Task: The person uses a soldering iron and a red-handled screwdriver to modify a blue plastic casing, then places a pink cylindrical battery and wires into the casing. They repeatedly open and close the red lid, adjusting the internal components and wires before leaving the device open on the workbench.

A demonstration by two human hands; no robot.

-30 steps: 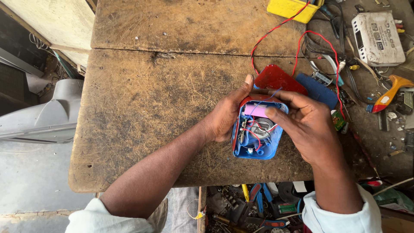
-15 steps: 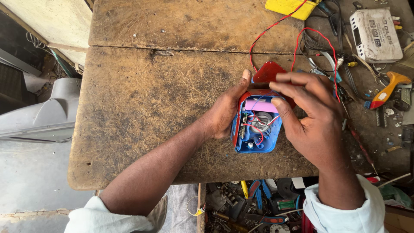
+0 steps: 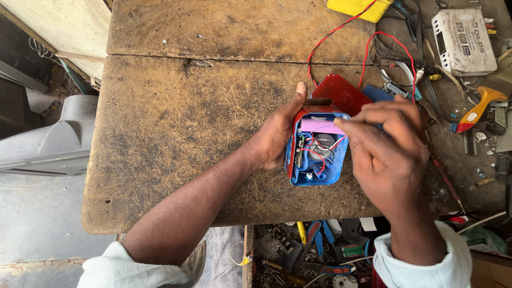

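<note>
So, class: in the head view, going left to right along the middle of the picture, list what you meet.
Grey casing → bare wooden table → left hand → open blue case → right hand → orange-handled tool.

right hand (image 3: 392, 154) lifted off open blue case (image 3: 314, 152), fingertips now at pink battery (image 3: 321, 126)

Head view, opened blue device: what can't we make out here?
- Right hand fingertips on the pink cell: the contact spot is covered by the fingers themselves.
- Blue case, left wall: hidden under the left hand.
- Wiring and small board inside: too small to trace.
- Yellow box: cut off by the top edge.
</note>
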